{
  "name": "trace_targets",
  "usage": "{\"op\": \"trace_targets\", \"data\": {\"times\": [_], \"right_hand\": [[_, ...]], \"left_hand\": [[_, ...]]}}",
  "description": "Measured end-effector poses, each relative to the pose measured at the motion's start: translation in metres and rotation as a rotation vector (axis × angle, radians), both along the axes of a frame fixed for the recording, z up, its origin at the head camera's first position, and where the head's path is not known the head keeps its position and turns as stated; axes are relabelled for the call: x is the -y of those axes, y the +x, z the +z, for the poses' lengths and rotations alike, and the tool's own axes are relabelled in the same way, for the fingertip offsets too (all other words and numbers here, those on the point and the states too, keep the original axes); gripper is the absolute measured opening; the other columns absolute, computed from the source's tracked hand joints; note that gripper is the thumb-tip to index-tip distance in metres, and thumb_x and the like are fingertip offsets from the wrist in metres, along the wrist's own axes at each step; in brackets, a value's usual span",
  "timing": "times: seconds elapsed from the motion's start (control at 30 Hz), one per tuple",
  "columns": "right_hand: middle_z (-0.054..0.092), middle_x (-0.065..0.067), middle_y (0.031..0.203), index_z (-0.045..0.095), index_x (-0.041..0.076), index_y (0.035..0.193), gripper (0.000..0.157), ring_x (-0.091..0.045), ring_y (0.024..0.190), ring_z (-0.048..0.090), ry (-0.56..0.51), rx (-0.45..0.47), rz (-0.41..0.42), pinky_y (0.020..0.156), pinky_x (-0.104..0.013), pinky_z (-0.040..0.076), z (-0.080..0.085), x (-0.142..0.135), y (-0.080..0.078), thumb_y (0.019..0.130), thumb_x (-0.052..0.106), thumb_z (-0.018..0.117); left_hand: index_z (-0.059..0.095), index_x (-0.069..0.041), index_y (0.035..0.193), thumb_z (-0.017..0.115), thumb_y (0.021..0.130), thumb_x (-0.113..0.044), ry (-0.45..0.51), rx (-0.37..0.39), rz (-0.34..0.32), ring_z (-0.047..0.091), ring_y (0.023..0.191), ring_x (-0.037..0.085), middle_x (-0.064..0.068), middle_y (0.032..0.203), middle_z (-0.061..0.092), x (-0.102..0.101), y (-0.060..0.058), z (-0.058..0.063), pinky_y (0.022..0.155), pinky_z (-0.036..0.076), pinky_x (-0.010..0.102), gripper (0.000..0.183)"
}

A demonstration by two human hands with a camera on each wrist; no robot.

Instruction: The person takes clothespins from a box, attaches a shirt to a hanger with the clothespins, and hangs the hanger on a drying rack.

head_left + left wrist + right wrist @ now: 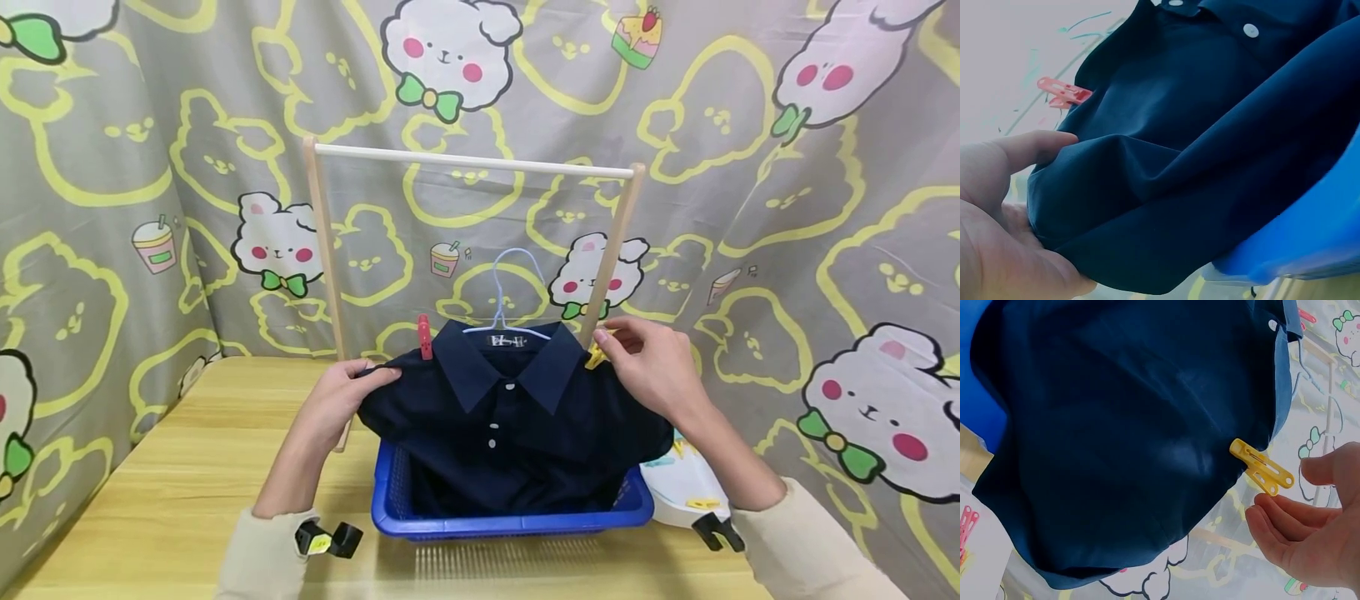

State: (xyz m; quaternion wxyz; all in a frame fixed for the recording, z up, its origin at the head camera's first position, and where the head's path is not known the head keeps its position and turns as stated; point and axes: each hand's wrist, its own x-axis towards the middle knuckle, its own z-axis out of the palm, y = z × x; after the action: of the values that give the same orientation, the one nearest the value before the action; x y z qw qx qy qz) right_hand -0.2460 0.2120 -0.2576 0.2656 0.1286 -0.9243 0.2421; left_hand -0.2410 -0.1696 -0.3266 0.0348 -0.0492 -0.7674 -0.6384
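Observation:
A dark navy collared shirt (517, 442) with white buttons hangs on a pale blue wire hanger (498, 287), its lower part down in a blue basket (510, 527). My left hand (337, 400) pinches the sleeve by the shoulder, thumb in front; in the left wrist view the sleeve cloth (1085, 194) lies between thumb and fingers. A red clothespin (425, 337) is clipped on that shoulder beside the collar. On the other shoulder sits a yellow clothespin (1263, 467). My right hand (1310, 519) is beside it, thumb and fingers parted and just off its handles.
Behind the basket stands a wooden rack with a white top bar (472, 160). At the right, a white container (686, 487) with clothespins is partly hidden behind the right arm. A wooden table (187, 467) lies beneath, and a patterned curtain (480, 75) surrounds it.

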Motion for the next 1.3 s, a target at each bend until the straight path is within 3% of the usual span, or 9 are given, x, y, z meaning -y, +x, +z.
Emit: {"op": "trace_targets", "data": {"times": [0.13,0.23,0.37,0.5,0.8,1.0,1.3], "right_hand": [[0.071,-0.006,0.091,0.068,0.011,0.110,0.038,-0.023,0.081,0.066,-0.004,-0.007,-0.012,0.073,-0.043,0.048,0.001,-0.002,0.001,0.094,0.043,0.056],[0.070,-0.006,0.091,0.067,0.010,0.110,0.038,-0.023,0.081,0.067,-0.017,-0.021,-0.016,0.074,-0.043,0.049,0.001,-0.003,0.002,0.094,0.043,0.057],[0.070,-0.008,0.092,0.066,0.008,0.113,0.039,-0.024,0.082,0.067,-0.032,-0.046,-0.024,0.073,-0.043,0.050,0.002,-0.006,0.005,0.094,0.041,0.058],[0.070,-0.010,0.093,0.064,0.007,0.118,0.041,-0.026,0.083,0.067,-0.039,-0.064,-0.029,0.074,-0.044,0.050,0.003,-0.007,0.009,0.094,0.040,0.057],[0.069,-0.011,0.094,0.062,0.006,0.120,0.040,-0.028,0.085,0.066,-0.067,-0.090,-0.041,0.075,-0.046,0.049,0.007,-0.007,0.016,0.094,0.037,0.058],[0.069,-0.011,0.092,0.063,0.006,0.117,0.039,-0.027,0.085,0.067,-0.079,-0.106,-0.042,0.075,-0.045,0.048,0.009,-0.007,0.017,0.094,0.037,0.058],[0.069,-0.006,0.088,0.065,0.009,0.104,0.028,-0.022,0.079,0.065,-0.087,-0.117,-0.012,0.071,-0.038,0.046,0.009,-0.006,0.019,0.094,0.034,0.058]], "left_hand": [[0.062,0.001,0.084,0.070,0.086,-0.037,-0.004,-0.011,-0.019,0.056,0.078,0.021,0.002,0.071,0.058,0.001,-0.003,0.006,0.079,0.044,0.032,0.039],[0.058,-0.002,0.076,0.070,0.086,-0.038,-0.005,-0.014,-0.021,0.055,0.073,0.020,0.000,0.066,0.053,0.003,-0.004,0.011,0.076,0.044,0.032,0.038],[0.048,-0.007,0.066,0.071,0.085,-0.038,-0.013,-0.016,-0.004,0.051,0.066,0.019,-0.002,0.060,0.043,0.004,-0.005,0.019,0.070,0.042,0.031,0.043],[0.048,-0.007,0.065,0.070,0.085,-0.040,-0.047,-0.026,0.024,0.052,0.069,0.021,-0.002,0.060,0.044,0.005,-0.007,0.029,0.070,0.042,0.031,0.044],[0.051,-0.007,0.068,0.066,0.084,-0.051,-0.183,-0.050,0.082,0.051,0.077,0.025,-0.003,0.060,0.043,0.010,-0.010,0.061,0.070,0.040,0.033,0.049],[0.054,-0.007,0.069,0.067,0.083,-0.052,-0.189,-0.071,0.096,0.051,0.080,0.024,-0.003,0.062,0.047,0.009,-0.012,0.082,0.071,0.041,0.033,0.048],[0.049,-0.012,0.062,0.069,0.081,-0.052,-0.186,-0.093,0.122,0.048,0.085,0.023,-0.006,0.059,0.040,0.007,-0.013,0.112,0.072,0.039,0.033,0.048]]}}
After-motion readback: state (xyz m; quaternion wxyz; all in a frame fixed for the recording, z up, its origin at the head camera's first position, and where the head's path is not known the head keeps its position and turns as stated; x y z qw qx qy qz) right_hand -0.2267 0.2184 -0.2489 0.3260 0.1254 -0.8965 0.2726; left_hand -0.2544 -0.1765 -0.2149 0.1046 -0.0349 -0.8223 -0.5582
